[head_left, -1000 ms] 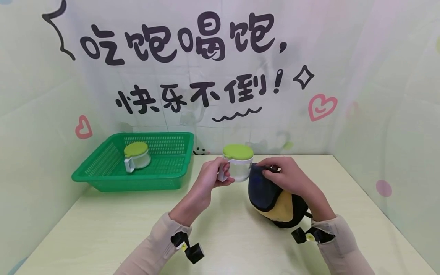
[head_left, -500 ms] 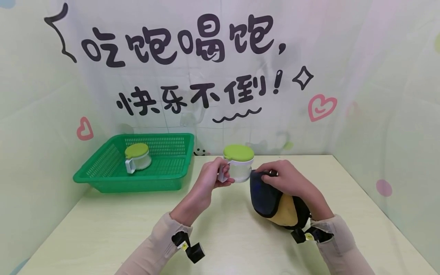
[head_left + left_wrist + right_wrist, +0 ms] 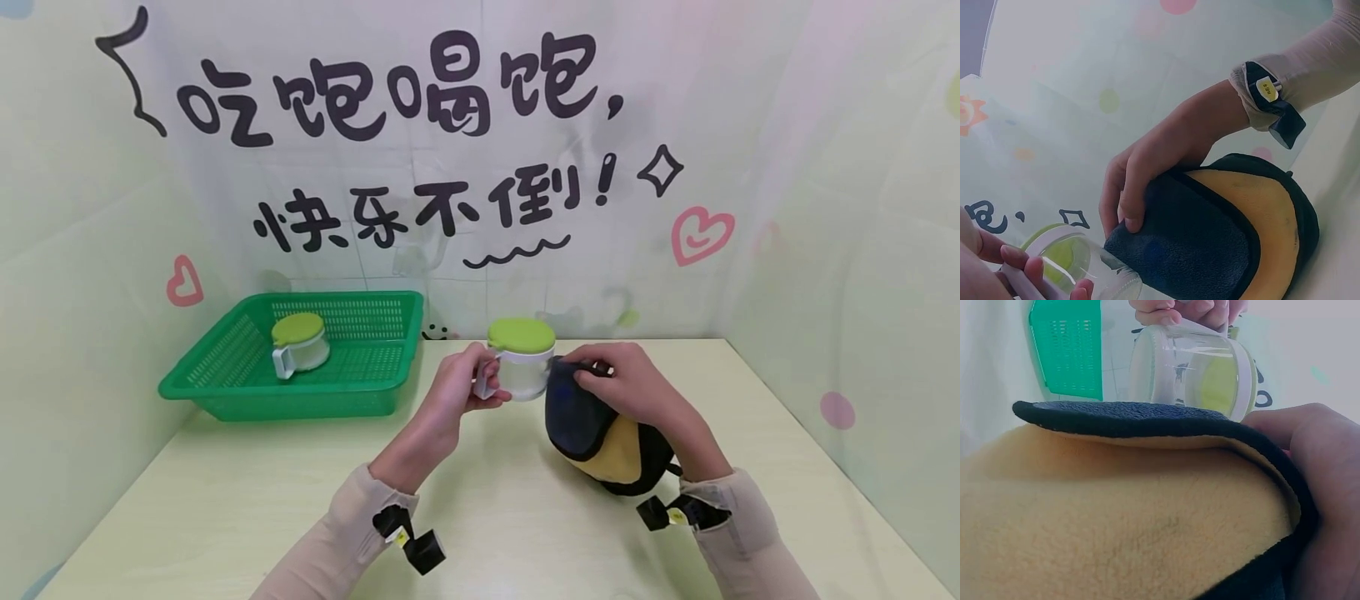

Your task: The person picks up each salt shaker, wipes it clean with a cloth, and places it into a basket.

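In the head view my left hand (image 3: 461, 379) grips the white handle of a clear seasoning jar (image 3: 522, 373) with a green lid, held upright above the table. My right hand (image 3: 628, 382) pinches a soft cleaning cloth (image 3: 576, 417), dark blue on one face and yellow on the other, with black edging. The cloth is folded over and hangs below the fingers. Its dark face meets the jar's right side; in the left wrist view the cloth (image 3: 1197, 231) overlaps the jar's (image 3: 1107, 275) glass wall. The right thumb is in front, with some fingertips hidden behind the cloth.
A green plastic basket (image 3: 300, 407) stands at the back left of the pale wooden table (image 3: 480, 517). Inside it sits another green-lidded jar (image 3: 303, 346) with a white handle. A printed curtain (image 3: 480, 275) hangs behind the table.
The right hand and cloth dipped down the jar's side half a second ago and are now back up near its rim. The left hand and jar have stayed nearly still.
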Demonstrator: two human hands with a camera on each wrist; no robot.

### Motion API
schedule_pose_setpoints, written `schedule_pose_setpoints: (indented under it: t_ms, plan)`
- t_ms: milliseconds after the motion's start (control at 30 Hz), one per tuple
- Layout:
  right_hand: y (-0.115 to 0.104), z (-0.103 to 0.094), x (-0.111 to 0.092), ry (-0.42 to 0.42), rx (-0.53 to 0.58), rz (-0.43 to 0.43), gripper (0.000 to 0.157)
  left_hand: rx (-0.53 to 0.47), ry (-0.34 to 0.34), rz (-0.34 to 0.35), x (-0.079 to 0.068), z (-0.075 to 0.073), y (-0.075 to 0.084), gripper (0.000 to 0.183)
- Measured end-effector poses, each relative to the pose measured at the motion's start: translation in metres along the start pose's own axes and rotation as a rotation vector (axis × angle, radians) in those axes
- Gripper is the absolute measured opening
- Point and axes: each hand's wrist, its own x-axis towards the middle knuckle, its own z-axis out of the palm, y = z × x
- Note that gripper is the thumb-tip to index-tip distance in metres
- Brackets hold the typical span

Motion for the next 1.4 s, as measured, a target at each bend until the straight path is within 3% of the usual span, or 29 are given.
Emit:
schedule_pose_setpoints:
  t_ms: [300,433,867,1000,1233,1400]
  plan:
    - [0.0007,0.0002,-0.0001,-0.169,-0.03,0.014,0.024,0.011,-0.008,0.006,-0.0013,-0.001,0.0026,0.026]
    - [0.0003,0.0,-0.0001,-0.147,-0.038,0.02,0.025,0.011,-0.016,0.005,-0.0014,-0.0007,0.0031,0.027]
    - [0.002,0.0,-0.0011,0.062,-0.014,-0.014,0.025,0.009,-0.029,0.008,-0.0022,-0.0018,0.0027,0.028]
    - [0.0018,0.0005,-0.0007,0.024,-0.009,0.008,0.025,0.009,-0.036,0.018,-0.0035,-0.0025,0.0033,0.028]
    - [0.0033,0.0024,0.0001,-0.131,-0.042,-0.004,0.025,0.005,-0.042,0.021,-0.0068,-0.0041,0.0059,0.026]
    - [0.0036,0.0035,-0.0005,-0.101,-0.051,-0.005,0.026,0.001,-0.048,0.016,-0.0059,-0.0051,0.006,0.028]
